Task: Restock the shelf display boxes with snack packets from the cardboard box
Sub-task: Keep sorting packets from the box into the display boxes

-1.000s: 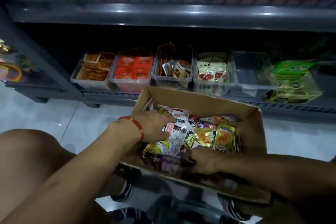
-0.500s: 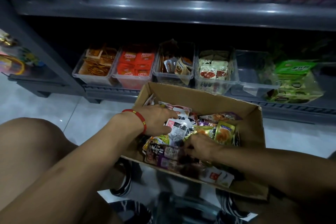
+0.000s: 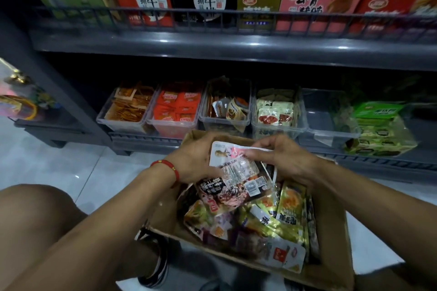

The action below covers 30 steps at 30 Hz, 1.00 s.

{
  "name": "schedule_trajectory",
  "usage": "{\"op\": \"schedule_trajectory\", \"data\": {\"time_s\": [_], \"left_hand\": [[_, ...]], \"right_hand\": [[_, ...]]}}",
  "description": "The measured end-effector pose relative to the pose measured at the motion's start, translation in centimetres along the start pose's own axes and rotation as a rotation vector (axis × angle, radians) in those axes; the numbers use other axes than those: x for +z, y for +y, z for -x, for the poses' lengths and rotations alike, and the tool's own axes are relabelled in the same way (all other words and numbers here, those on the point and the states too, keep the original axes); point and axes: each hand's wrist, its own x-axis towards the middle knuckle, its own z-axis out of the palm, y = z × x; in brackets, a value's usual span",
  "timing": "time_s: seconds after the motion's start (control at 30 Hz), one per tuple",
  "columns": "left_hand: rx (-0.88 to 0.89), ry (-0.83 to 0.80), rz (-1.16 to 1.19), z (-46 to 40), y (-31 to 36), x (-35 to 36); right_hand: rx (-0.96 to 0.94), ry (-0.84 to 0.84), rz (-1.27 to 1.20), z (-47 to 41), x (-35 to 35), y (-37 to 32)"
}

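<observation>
Since the earlier frames both my hands have risen out of the heap in the open brown cardboard box and now hold a small stack of clear-and-white printed snack packets above its far left corner. My left hand, red cord bracelet at the wrist, grips the stack's left edge, fingers curled behind it. My right hand pinches the top right edge. Clear plastic display boxes line the lower grey shelf just beyond.
</observation>
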Motion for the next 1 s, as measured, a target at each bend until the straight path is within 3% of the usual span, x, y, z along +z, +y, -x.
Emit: {"op": "schedule_trajectory", "data": {"time_s": [0.07,0.17,0.27,0.33,0.43,0.53,0.67,0.83,1.0], "left_hand": [[-0.022,0.033,0.115,-0.2,0.4,-1.3],[0.012,0.095,0.072,0.3,0.5,-3.3],[-0.080,0.208,0.176,1.1,-0.4,-4.4],[-0.173,0.297,0.418,1.4,-0.2,-4.1],[-0.195,0.276,0.967,1.4,2.7,-2.7],[-0.088,0.147,1.381,1.1,5.1,-1.7],[-0.050,0.044,1.650,0.9,5.9,-2.2],[0.128,0.032,1.607,1.7,7.2,-2.2],[0.059,0.389,1.215,1.7,7.8,-1.9]], "right_hand": [[-0.041,0.057,-0.092,0.3,-0.8,-0.5],[-0.111,0.157,-0.198,0.9,-1.8,-1.4],[-0.212,0.400,-0.233,1.6,-2.6,-2.5],[-0.420,0.561,-0.047,2.4,-2.7,-3.1],[-0.755,0.618,0.469,3.3,-0.8,-3.4],[-0.794,0.508,0.879,3.2,1.9,-2.3],[-0.781,0.531,0.935,3.2,2.9,-2.4],[-0.790,0.540,0.834,3.4,2.9,-4.7],[-0.769,0.586,0.469,3.4,2.1,-6.3]]}}
